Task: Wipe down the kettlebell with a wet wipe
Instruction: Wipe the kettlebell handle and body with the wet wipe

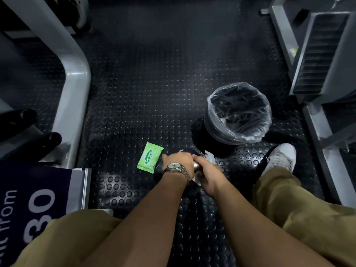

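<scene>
Kettlebell [192, 190], black with a silver handle, sits on the studded floor [146, 97] beside a green wipes pack [150, 160]; my left hand [178, 162] clasps its top, my right hand [208, 174] grips a white wet wipe [210, 156].

The black rubber floor [154, 83] is covered with raised round studs. A green wet-wipe pack [149, 157] lies flat on it just left of the left hand [178, 162]. A black kettlebell [192, 189] stands under both hands. Beyond the right hand [207, 175] stands a black bin [201, 132] lined with clear plastic. Further right of that hand a white shoe [282, 157] is planted on the floor.
</scene>
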